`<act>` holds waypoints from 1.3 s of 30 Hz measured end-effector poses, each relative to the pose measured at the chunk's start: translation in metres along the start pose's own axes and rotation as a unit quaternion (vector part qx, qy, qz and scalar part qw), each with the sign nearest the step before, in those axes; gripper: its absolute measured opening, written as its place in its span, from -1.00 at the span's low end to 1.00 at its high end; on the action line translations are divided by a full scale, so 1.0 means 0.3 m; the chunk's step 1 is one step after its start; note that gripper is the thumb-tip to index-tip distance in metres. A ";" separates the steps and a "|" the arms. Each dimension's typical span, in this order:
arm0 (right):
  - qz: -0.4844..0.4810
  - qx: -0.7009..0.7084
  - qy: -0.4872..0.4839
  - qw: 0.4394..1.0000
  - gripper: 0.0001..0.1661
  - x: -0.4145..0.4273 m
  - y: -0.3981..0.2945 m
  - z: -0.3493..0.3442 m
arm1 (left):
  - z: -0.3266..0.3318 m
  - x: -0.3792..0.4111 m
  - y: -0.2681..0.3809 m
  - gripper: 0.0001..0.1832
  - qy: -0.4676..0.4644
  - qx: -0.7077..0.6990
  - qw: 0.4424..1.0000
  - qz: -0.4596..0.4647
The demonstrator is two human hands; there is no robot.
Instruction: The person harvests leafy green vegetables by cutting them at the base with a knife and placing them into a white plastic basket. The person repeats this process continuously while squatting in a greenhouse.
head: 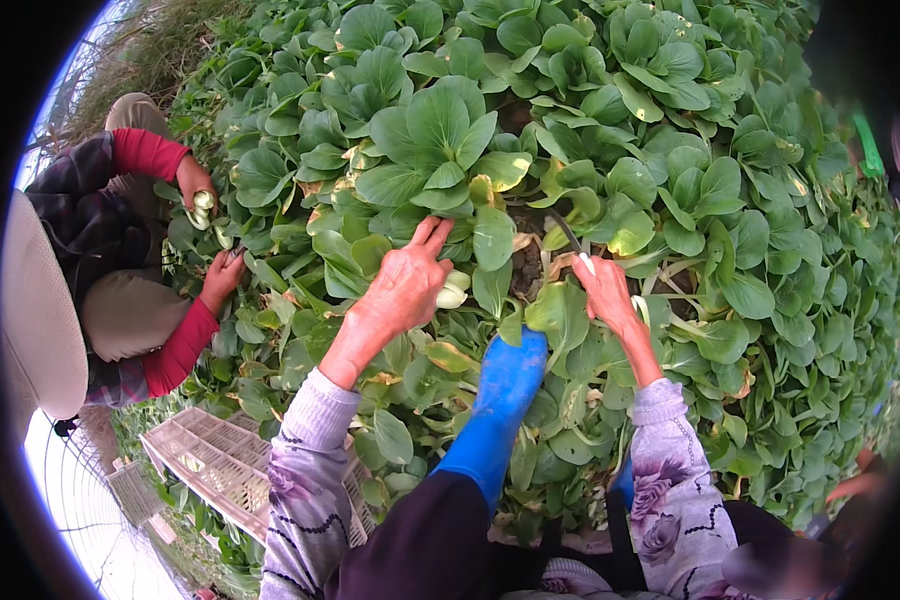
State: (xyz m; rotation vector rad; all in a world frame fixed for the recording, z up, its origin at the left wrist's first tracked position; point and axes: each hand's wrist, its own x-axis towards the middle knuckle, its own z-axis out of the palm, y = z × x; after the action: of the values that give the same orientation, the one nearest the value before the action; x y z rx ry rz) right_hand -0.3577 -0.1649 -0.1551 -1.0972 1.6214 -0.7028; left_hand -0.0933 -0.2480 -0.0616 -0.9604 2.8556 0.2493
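Observation:
My left hand (pixel 412 277) is at a bok choy plant (pixel 442 142), two fingers reaching under its leaves. Beside the palm shows a pale bok choy base (pixel 454 289); whether the hand grips it I cannot tell. My right hand (pixel 606 289) is closed around the light handle of a small curved blade (pixel 566 231), probably a sickle, its tip among the leaves. Bare soil (pixel 526 262) and yellowed leaves lie between the two hands.
My blue rubber boot (pixel 511 382) stands among the plants. At the left crouches a co-worker (pixel 112 262) in a hat, holding bok choy. A plastic crate (pixel 210 469) lies at lower left. At the right edge are parts of other people. Dense bok choy surrounds my hands.

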 end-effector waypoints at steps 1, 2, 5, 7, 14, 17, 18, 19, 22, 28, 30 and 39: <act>-0.023 -0.018 0.020 0.999 -0.50 -0.028 -0.004 0.003 | 0.007 -0.011 -0.007 -0.81 0.002 0.003 1.000 -0.003; 0.001 -0.033 -0.020 0.999 -0.51 -0.074 -0.008 0.003 | 0.015 -0.020 -0.014 -0.80 0.003 0.006 1.000 -0.006; -0.133 -0.139 -0.080 0.978 -0.53 -0.178 -0.015 0.061 | 0.050 -0.061 -0.014 -0.79 0.014 0.005 1.000 -0.018; -0.133 -0.112 -0.086 0.981 -0.54 -0.158 -0.041 0.097 | 0.055 -0.050 -0.018 -0.80 0.026 0.001 0.999 -0.021; -0.082 -0.053 -0.058 0.994 -0.71 0.031 -0.021 0.235 | 0.137 -0.118 -0.046 -0.71 0.071 -0.042 0.993 -0.082; 0.028 0.023 -0.069 0.997 -0.66 0.037 -0.010 0.237 | 0.162 -0.158 -0.048 -0.70 0.093 -0.075 0.988 -0.097; 0.052 0.035 -0.072 0.995 -0.65 0.039 -0.001 0.231 | 0.171 -0.158 -0.044 -0.70 0.092 -0.081 0.987 -0.100; 0.075 0.048 -0.074 0.993 -0.63 0.041 0.006 0.228 | 0.180 -0.156 -0.040 -0.70 0.092 -0.087 0.987 -0.104; 0.035 0.075 -0.092 0.992 -0.57 0.053 0.018 0.240 | 0.195 -0.169 -0.028 -0.70 0.084 -0.084 0.986 -0.117; -0.371 -0.044 -0.077 0.924 -0.47 0.117 0.161 0.258 | 0.198 -0.176 0.009 -0.72 0.068 -0.105 0.983 -0.137; -0.439 -0.083 -0.053 0.893 -0.46 0.136 0.171 0.263 | 0.187 -0.173 0.024 -0.72 0.071 -0.102 0.984 -0.129; -0.009 -0.044 -0.203 0.978 -0.46 0.126 0.000 0.215 | -0.067 -0.010 0.081 -0.75 0.170 -0.146 0.968 -0.110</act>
State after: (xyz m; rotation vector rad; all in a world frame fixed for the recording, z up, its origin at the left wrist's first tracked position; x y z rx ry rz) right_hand -0.2995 -0.1947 -0.1911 -1.2294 1.3026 -0.3879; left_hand -0.1070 -0.2310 -0.0386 -1.4991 3.0279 0.5432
